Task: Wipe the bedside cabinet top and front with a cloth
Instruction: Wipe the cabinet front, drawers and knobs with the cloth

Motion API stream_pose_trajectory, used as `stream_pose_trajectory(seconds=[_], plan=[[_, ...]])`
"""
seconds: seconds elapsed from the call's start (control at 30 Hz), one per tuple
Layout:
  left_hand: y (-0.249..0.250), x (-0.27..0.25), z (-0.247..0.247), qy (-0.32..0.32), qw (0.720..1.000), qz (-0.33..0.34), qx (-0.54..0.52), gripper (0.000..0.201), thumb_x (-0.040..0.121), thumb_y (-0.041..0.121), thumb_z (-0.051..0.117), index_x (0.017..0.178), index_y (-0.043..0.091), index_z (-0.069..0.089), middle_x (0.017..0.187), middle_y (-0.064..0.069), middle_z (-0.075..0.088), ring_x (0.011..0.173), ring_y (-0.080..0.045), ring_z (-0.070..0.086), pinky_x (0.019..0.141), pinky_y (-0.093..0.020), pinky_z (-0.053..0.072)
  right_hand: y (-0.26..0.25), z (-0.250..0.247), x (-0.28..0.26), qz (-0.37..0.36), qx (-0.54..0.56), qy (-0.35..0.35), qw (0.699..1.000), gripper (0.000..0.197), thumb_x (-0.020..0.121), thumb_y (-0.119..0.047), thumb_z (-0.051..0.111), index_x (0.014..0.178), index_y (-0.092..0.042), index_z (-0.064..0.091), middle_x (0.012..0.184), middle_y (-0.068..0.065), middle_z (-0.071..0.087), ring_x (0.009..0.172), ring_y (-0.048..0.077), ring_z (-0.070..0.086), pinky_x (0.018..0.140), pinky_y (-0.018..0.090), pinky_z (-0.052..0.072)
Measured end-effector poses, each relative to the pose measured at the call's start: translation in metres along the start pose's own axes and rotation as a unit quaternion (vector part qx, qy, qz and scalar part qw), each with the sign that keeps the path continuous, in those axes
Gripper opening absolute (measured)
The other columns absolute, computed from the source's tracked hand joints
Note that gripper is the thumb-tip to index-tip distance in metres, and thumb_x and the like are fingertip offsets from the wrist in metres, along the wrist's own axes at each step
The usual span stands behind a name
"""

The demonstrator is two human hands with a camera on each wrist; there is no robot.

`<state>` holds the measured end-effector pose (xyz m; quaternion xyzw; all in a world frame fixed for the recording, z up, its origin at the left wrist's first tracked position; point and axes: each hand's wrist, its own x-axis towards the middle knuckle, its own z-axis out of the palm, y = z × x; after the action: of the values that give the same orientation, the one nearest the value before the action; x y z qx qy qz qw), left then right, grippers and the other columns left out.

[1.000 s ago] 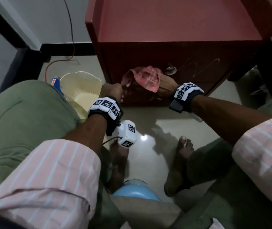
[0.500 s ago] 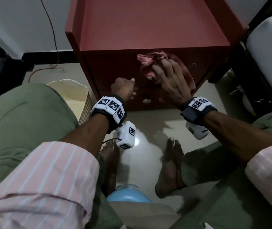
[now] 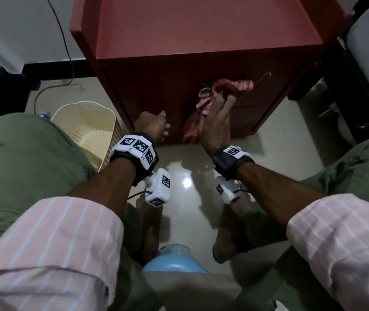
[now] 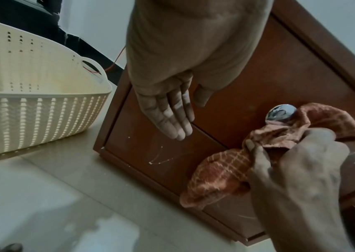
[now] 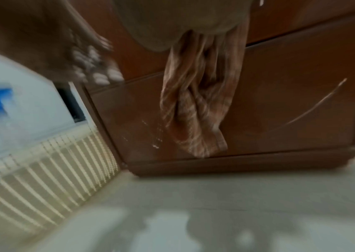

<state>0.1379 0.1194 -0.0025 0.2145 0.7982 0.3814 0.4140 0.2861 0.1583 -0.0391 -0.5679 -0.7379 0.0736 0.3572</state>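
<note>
Here right grip (image 3: 216,122) clutches cloth (image 3: 230,86); left-wrist view alone shows left grip (image 4: 167,109) flat, straight-fingered.

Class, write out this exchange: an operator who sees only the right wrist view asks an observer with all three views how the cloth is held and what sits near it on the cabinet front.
Operator: I see only the cloth hanging down. How is it held?
Observer: The right hand bunches it in curled fingers, thumb pinching a fold.
Operator: Is anything near it on the cabinet front?
Observer: A shiny round knob sits right at the cloth's upper edge.
</note>
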Motion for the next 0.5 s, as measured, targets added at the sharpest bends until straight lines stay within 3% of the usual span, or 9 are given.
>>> stream_pose_trajectory(seconds=[0.07, 0.17, 0.23, 0.3, 0.33, 0.4, 0.43, 0.5], plan=[[-0.007, 0.003, 0.0, 0.012, 1.0, 0.002, 0.015, 0.035, 0.096, 0.037, 0.057, 0.095, 0.004, 0.068, 0.078, -0.003, 0.075, 0.055, -0.018, 0.066, 0.058, -0.032, 0.057, -0.008, 0.001, 0.002, 0.059, 0.044, -0.035, 0.997, 0.046, 0.083, -0.012, 0.068, 0.117, 0.004, 0.04, 0.126, 0.023, 0.038, 0.09, 0.042, 0.062, 0.071, 0.04, 0.056], [-0.015, 0.01, 0.004, 0.021, 0.999, -0.004, 0.025, 0.041, 0.09, 0.044, 0.059, 0.084, 0.005, 0.07, 0.079, -0.006, 0.077, 0.066, -0.026, 0.073, 0.073, -0.042, 0.063, -0.023, 0.005, -0.003, 0.052, 0.062, -0.111, 0.991, 0.049, 0.085, -0.018, 0.069, 0.118, 0.004, 0.04, 0.125, 0.023, 0.04, 0.086, 0.045, 0.063, 0.068, 0.045, 0.053], [-0.016, 0.016, 0.002, 0.045, 0.997, -0.004, 0.063, 0.053, 0.081, 0.052, 0.055, 0.093, 0.003, 0.072, 0.097, -0.013, 0.077, 0.086, -0.033, 0.074, 0.084, -0.047, 0.06, -0.034, 0.007, -0.006, -0.062, 0.07, -0.133, 0.987, 0.042, 0.085, -0.01, 0.066, 0.118, -0.001, 0.04, 0.118, 0.023, 0.045, 0.079, 0.043, 0.063, 0.059, 0.045, 0.054], [-0.013, 0.011, 0.0, 0.052, 0.994, 0.006, 0.093, 0.054, 0.082, 0.041, 0.053, 0.112, 0.0, 0.068, 0.117, -0.016, 0.07, 0.103, -0.036, 0.069, 0.092, -0.046, 0.056, -0.036, 0.005, 0.0, -0.239, 0.022, -0.138, 0.961, 0.035, 0.085, -0.008, 0.061, 0.118, -0.006, 0.049, 0.11, 0.02, 0.053, 0.073, 0.036, 0.063, 0.05, 0.038, 0.048], [-0.011, 0.007, -0.002, 0.05, 0.994, 0.01, 0.099, 0.052, 0.081, 0.034, 0.054, 0.117, -0.002, 0.066, 0.12, -0.019, 0.068, 0.106, -0.038, 0.067, 0.093, -0.046, 0.056, -0.035, 0.002, 0.006, -0.318, -0.018, -0.13, 0.939, 0.035, 0.085, -0.011, 0.06, 0.12, -0.008, 0.054, 0.109, 0.018, 0.056, 0.076, 0.032, 0.062, 0.051, 0.035, 0.045], [-0.005, -0.001, -0.002, 0.05, 0.994, 0.003, 0.095, 0.051, 0.077, 0.028, 0.054, 0.117, -0.002, 0.064, 0.118, -0.021, 0.068, 0.102, -0.038, 0.068, 0.09, -0.047, 0.057, -0.027, -0.004, 0.02, -0.409, -0.078, -0.093, 0.904, 0.035, 0.087, -0.014, 0.055, 0.122, -0.012, 0.059, 0.113, 0.017, 0.06, 0.086, 0.03, 0.06, 0.061, 0.038, 0.045], [-0.004, -0.003, 0.0, 0.046, 0.995, -0.001, 0.093, 0.045, 0.081, 0.027, 0.055, 0.114, -0.002, 0.065, 0.113, -0.019, 0.07, 0.095, -0.035, 0.071, 0.086, -0.047, 0.059, -0.017, -0.006, 0.024, -0.425, -0.096, -0.089, 0.896, 0.034, 0.089, -0.013, 0.051, 0.121, -0.013, 0.059, 0.116, 0.017, 0.06, 0.09, 0.031, 0.059, 0.067, 0.04, 0.045], [0.001, -0.006, 0.01, 0.017, 0.998, -0.01, 0.065, 0.029, 0.096, 0.024, 0.056, 0.106, -0.001, 0.067, 0.098, -0.011, 0.074, 0.07, -0.024, 0.07, 0.065, -0.04, 0.061, 0.019, -0.009, 0.021, -0.402, -0.107, -0.113, 0.902, 0.034, 0.089, -0.014, 0.045, 0.119, -0.017, 0.06, 0.117, 0.015, 0.059, 0.095, 0.031, 0.058, 0.078, 0.042, 0.046]])
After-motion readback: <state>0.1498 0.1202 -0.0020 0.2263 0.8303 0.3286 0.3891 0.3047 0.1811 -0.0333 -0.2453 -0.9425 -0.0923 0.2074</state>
